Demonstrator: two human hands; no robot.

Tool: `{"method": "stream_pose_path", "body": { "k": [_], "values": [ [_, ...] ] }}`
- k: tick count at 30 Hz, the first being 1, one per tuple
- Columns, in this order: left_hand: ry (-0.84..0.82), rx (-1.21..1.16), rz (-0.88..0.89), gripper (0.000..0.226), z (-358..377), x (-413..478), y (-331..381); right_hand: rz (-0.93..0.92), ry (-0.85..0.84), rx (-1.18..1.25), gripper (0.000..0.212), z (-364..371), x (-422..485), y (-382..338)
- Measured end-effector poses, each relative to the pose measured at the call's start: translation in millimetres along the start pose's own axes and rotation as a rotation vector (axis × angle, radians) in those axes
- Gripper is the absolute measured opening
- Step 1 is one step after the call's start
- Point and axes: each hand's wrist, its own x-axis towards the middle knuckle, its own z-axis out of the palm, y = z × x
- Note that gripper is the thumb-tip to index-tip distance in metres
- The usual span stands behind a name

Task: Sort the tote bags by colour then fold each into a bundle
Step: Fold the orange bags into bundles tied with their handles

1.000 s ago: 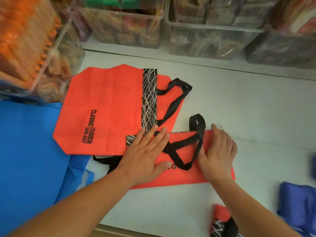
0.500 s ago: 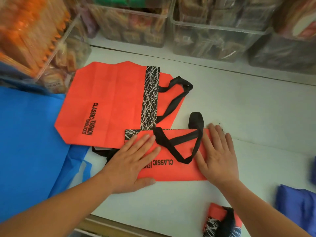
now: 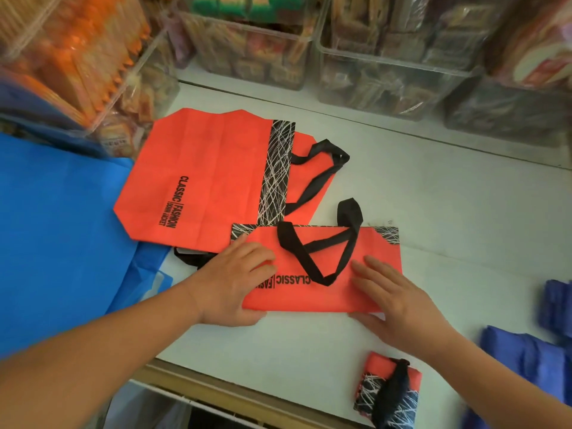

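An orange-red tote bag folded into a strip point(image 3: 312, 295) lies on the white counter, its black handles point(image 3: 325, 252) crossed on top. My left hand point(image 3: 235, 283) holds its left end, thumb under the near edge and fingers on top. My right hand point(image 3: 399, 301) presses flat on its right end, thumb along the near edge. Another orange-red tote point(image 3: 201, 178) lies flat behind it. A folded orange-red bundle point(image 3: 387, 388) sits at the near right. Blue totes point(image 3: 55, 230) lie at the left.
Clear plastic bins of packaged goods point(image 3: 387, 57) line the back, with another stack at the far left point(image 3: 77, 57). Folded dark blue bags point(image 3: 532, 357) sit at the right. The counter's front edge point(image 3: 235, 394) runs below my arms.
The bag under my hands has gone from a taller, skewed fold to a neater strip. My left hand has moved to its left end and my right hand to its right end.
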Motion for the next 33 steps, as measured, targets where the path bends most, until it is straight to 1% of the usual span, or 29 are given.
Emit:
{"method": "stream_pose_path", "body": {
  "k": [2,4,5,7,8,9,11,12,13,14,15,17,18,19,20,21,22,23,24,26,27,28,31,33],
  "values": [
    [0.036,-0.046,0.029,0.059,-4.0,-4.7,-6.2,-0.052,-0.012,0.005,0.044,-8.4,4.1,4.6],
    [0.02,-0.174,-0.015,0.05,-10.8,-7.3,-11.0,-0.079,-0.043,0.002,0.039,-16.9,6.8,2.5],
    [-0.016,-0.257,-0.059,0.05,-15.8,-6.9,-13.8,-0.08,-0.074,0.023,0.038,-22.3,8.1,2.4],
    [-0.121,-0.357,-0.165,0.065,-29.2,-2.5,-19.5,-0.025,-0.145,0.133,0.036,-35.8,12.3,8.2],
    [-0.159,-0.37,-0.215,0.071,-37.5,1.8,-21.2,0.044,-0.159,0.221,0.035,-45.4,16.2,12.1],
    [-0.162,-0.386,-0.263,0.072,-43.2,6.1,-23.8,0.148,-0.156,0.328,0.035,-54.9,21.0,16.8],
    [-0.125,-0.468,-0.369,0.069,-50.6,14.8,-25.9,0.431,-0.079,0.54,0.032,-69.7,32.6,24.7],
    [-0.131,-0.527,-0.423,0.065,-52.5,19.6,-23.3,0.576,-0.031,0.6,0.025,-72.0,37.3,29.0],
    [-0.166,-0.551,-0.465,0.06,-51.4,24.2,-20.4,0.692,0.02,0.623,0.018,-70.6,41.7,31.8],
    [-0.193,-0.532,-0.479,0.057,-47.6,28.6,-17.8,0.791,0.076,0.603,0.017,-66.3,47.0,31.4],
    [-0.204,-0.482,-0.479,0.056,-43.0,32.9,-13.8,0.871,0.133,0.556,0.023,-60.2,52.5,29.4],
    [-0.193,-0.346,-0.425,0.054,-31.5,40.3,-3.0,0.973,0.229,0.432,0.044,-44.4,62.6,22.2],
    [-0.177,-0.26,-0.385,0.052,-25.7,43.6,3.0,0.985,0.258,0.365,0.054,-34.1,66.1,17.1],
    [-0.126,-0.174,-0.349,0.049,-19.9,46.3,7.5,0.971,0.286,0.288,0.061,-21.8,68.0,12.1],
    [-0.051,-0.113,-0.328,0.045,-16.0,49.1,10.4,0.947,0.313,0.194,0.065,-8.8,69.1,7.6],
    [0.033,-0.103,-0.339,0.038,-14.2,52.1,10.6,0.93,0.337,0.1,0.067,1.9,69.4,3.5],
    [0.095,-0.142,-0.365,0.033,-13.1,55.8,9.4,0.925,0.343,0.039,0.067,10.3,69.0,1.3],
    [0.112,-0.212,-0.383,0.036,-11.1,60.0,6.7,0.941,0.331,0.013,0.067,15.1,68.8,-1.0],
    [0.097,-0.295,-0.363,0.045,-10.1,64.3,4.2,0.967,0.299,0.031,0.066,17.6,68.6,-2.4],
    [0.024,-0.406,-0.251,0.064,-6.6,74.7,2.5,1.002,0.227,0.091,0.066,20.1,68.0,-1.7],
    [-0.001,-0.441,-0.191,0.065,-6.0,79.7,3.8,0.995,0.195,0.091,0.068,19.9,67.6,-1.2],
    [-0.028,-0.474,-0.15,0.058,-5.5,84.4,4.3,0.98,0.172,0.065,0.069,19.9,67.2,-0.5],
    [-0.116,-0.556,-0.115,0.022,-10.1,90.0,-4.0,0.937,0.1,0.01,0.077,17.5,68.7,2.1],
    [-0.083,-0.643,-0.146,0.008,-16.8,85.6,-9.5,0.896,0.053,0.009,0.084,14.6,69.7,4.4]
  ]
}}
